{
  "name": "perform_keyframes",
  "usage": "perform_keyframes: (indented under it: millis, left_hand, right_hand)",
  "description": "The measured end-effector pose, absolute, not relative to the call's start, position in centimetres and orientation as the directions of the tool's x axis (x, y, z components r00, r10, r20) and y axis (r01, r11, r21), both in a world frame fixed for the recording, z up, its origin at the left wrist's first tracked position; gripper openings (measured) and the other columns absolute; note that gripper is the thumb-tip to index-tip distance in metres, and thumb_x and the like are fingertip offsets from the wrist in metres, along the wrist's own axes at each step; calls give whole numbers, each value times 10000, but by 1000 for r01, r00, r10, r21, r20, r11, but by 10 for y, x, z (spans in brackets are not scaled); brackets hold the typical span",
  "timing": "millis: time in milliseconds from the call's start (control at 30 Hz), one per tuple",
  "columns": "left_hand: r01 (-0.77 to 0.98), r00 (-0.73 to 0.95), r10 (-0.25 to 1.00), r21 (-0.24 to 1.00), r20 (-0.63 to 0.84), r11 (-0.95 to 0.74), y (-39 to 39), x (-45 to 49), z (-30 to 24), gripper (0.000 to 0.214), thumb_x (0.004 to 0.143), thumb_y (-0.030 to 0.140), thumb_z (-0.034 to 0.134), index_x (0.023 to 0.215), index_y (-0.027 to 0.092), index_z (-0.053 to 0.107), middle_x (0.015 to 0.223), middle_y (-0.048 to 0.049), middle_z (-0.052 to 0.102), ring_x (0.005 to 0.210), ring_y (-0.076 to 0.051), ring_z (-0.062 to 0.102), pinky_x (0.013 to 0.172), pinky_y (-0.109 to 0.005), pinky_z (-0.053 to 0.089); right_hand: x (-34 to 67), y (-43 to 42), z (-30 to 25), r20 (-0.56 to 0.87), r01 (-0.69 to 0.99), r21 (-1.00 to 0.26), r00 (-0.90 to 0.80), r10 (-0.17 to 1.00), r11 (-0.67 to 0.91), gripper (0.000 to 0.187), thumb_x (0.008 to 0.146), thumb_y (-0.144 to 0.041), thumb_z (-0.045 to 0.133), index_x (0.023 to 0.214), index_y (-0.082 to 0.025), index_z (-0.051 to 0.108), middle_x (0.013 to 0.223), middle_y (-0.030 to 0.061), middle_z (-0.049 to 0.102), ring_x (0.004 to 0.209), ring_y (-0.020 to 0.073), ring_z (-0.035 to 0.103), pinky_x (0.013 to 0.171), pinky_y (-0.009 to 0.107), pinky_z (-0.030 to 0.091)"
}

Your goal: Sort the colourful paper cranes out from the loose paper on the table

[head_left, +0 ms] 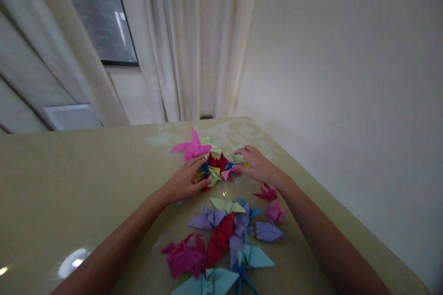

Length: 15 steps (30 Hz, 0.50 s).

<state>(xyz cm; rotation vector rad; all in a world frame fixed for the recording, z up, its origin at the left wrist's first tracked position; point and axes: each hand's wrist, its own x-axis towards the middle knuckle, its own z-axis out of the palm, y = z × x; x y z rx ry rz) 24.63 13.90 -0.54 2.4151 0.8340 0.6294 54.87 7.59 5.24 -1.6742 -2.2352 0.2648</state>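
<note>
Small folded paper pieces, several of them paper cranes, lie on the table in two groups. My left hand (188, 180) rests against the left side of the far heap, thumb and fingers apart. On its right side, my right hand (259, 165) curves over the paper with its fingers spread. Between them are red paper cranes (218, 161), a yellow folded piece (215, 173) and a small pink piece (227, 174). A bright pink star-like paper shape (192, 146) touches the heap's far left side. My fingers partly cover some pieces.
Nearer me lie a red paper crane (220, 239), a magenta crane (187, 256), light blue cranes (254, 256) and a purple folded piece (268, 231). The glossy table (69, 184) meets a white wall (346, 78) at right. Curtains (194, 46) hang behind.
</note>
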Motion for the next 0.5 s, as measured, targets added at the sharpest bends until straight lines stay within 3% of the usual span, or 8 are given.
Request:
perform_keyframes:
  millis: [100, 167, 233, 300, 367, 500]
  left_hand:
    - [381, 732, 647, 659, 214, -649, 141, 252, -8, 781, 972, 597, 582, 1604, 175, 398, 1704, -176, 361, 1567, -341, 357, 1296, -550, 289]
    - [360, 745, 639, 689, 194, -629, 141, 256, -6, 801, 965, 607, 592, 1609, 176, 390, 1720, -174, 328, 1586, -342, 319, 1307, -552, 262]
    - [351, 753, 635, 711, 173, -610, 140, 258, -4, 797, 950, 600, 624, 1596, 185, 410, 1696, -176, 376, 1565, -346, 358, 1296, -551, 288]
    - [330, 755, 632, 730, 176, -598, 140, 259, -3, 751, 951, 587, 636, 1569, 204, 447, 1634, -166, 472, 1510, -338, 442, 1266, -537, 350]
    - [302, 737, 639, 739, 219, -602, 140, 260, -3, 699, 957, 577, 638, 1541, 227, 480, 1588, -146, 526, 1475, -330, 481, 1249, -527, 379]
    - [302, 705, 667, 747, 243, -592, 142, 260, -6, 703, 936, 594, 665, 1523, 239, 513, 1638, -142, 466, 1520, -358, 417, 1270, -544, 342]
  right_hand:
    - [550, 88, 33, 38, 931, -316, -180, 983, 183, 927, 819, -670, 797, 1577, -238, 483, 1627, 224, 397, 1480, 468, 382, 1169, 645, 360]
    - [548, 93, 26, -57, 919, -354, -209, 976, 176, 1086, 759, -707, 831, 1642, -262, 382, 1709, 217, 278, 1540, 488, 299, 1198, 666, 321]
    - [546, 94, 25, -65, 866, -428, -313, 947, 257, 1090, 767, -685, 836, 1650, -251, 368, 1686, 206, 349, 1526, 446, 363, 1216, 609, 340]
    - [545, 93, 27, -2, 797, -490, -406, 914, 353, 986, 807, -647, 818, 1618, -244, 429, 1594, 179, 503, 1450, 398, 489, 1202, 555, 389]
    - [544, 94, 27, 63, 766, -503, -430, 901, 400, 937, 810, -624, 821, 1591, -245, 470, 1547, 162, 559, 1415, 384, 530, 1193, 543, 408]
    - [543, 96, 18, 54, 796, -475, -399, 915, 375, 1195, 670, -657, 912, 1651, -250, 363, 1714, 188, 316, 1561, 416, 329, 1249, 570, 324]
